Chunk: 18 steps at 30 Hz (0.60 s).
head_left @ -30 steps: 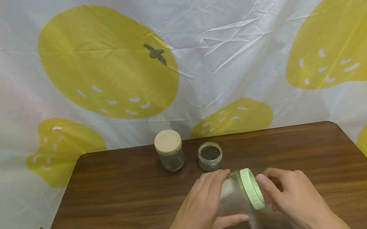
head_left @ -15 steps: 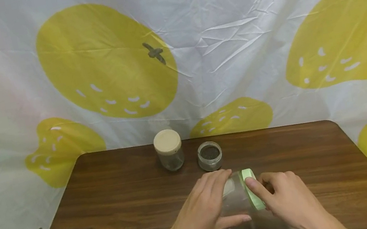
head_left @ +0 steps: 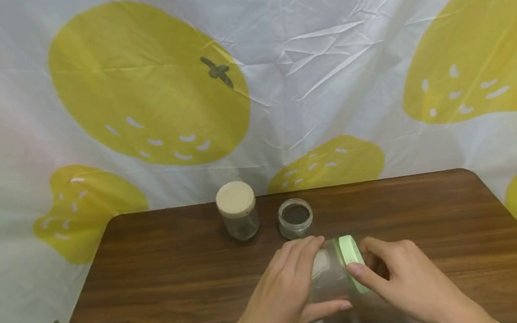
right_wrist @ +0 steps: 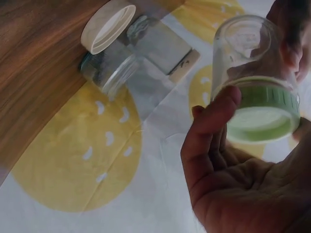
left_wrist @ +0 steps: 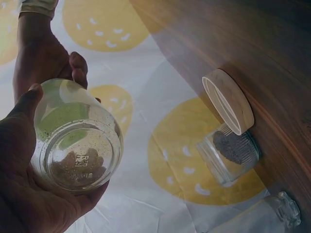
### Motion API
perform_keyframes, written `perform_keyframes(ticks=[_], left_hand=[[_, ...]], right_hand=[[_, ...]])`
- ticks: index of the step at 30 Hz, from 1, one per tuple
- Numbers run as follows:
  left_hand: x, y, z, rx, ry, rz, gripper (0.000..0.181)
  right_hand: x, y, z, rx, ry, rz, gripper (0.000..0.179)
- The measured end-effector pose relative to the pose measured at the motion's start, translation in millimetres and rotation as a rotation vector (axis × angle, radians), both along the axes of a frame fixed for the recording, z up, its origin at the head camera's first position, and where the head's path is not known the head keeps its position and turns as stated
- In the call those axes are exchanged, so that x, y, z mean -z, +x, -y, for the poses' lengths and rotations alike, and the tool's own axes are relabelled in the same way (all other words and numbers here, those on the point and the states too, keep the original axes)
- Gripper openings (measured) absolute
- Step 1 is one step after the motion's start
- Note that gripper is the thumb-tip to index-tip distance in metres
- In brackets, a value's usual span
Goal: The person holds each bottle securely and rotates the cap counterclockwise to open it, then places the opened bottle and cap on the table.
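Note:
My left hand grips a clear glass jar tilted on its side, base toward the left. The embossed base of the jar faces the camera in the left wrist view. A light green lid sits on the jar's mouth, toward the right. My right hand holds this lid by its rim, thumb on the near side. In the right wrist view, the fingertips touch the edge of the green lid. No contents can be made out inside the held jar.
Behind the hands stand a jar with a beige lid and a small uncovered jar holding dark granules. A loose beige lid lies near the small jar in the wrist views. Beyond the wooden table hangs a fruit-print cloth.
My right hand has moved left onto the green lid, and its thumb has shifted down along the rim. The left hand and the jar have hardly moved.

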<state>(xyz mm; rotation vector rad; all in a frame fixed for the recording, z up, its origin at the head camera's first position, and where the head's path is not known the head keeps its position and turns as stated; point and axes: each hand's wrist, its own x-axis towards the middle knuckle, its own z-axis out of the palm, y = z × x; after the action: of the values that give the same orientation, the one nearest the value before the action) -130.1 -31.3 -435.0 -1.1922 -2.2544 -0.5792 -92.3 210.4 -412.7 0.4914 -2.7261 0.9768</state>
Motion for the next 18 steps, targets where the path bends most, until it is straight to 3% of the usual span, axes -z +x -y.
perform_keyframes(ticks=[2, 8, 13, 18], left_hand=[[0.0, 0.2, 0.7, 0.004, 0.000, 0.018, 0.094], [0.4, -0.3, 2.7, 0.012, 0.002, 0.032, 0.095], [0.4, -0.8, 2.6, 0.018, 0.001, 0.014, 0.094], [-0.2, -0.3, 2.2, 0.022, -0.011, 0.015, 0.094]], right_hand=[[0.4, -1.2, -2.6, -0.058, -0.013, -0.015, 0.010], [0.6, -4.6, -12.5, -0.203, -0.008, -0.074, 0.047], [-0.2, -5.1, -21.0, -0.241, 0.055, -0.124, 0.071], [-3.7, -3.2, -24.7, -0.262, 0.086, -0.121, 0.086]])
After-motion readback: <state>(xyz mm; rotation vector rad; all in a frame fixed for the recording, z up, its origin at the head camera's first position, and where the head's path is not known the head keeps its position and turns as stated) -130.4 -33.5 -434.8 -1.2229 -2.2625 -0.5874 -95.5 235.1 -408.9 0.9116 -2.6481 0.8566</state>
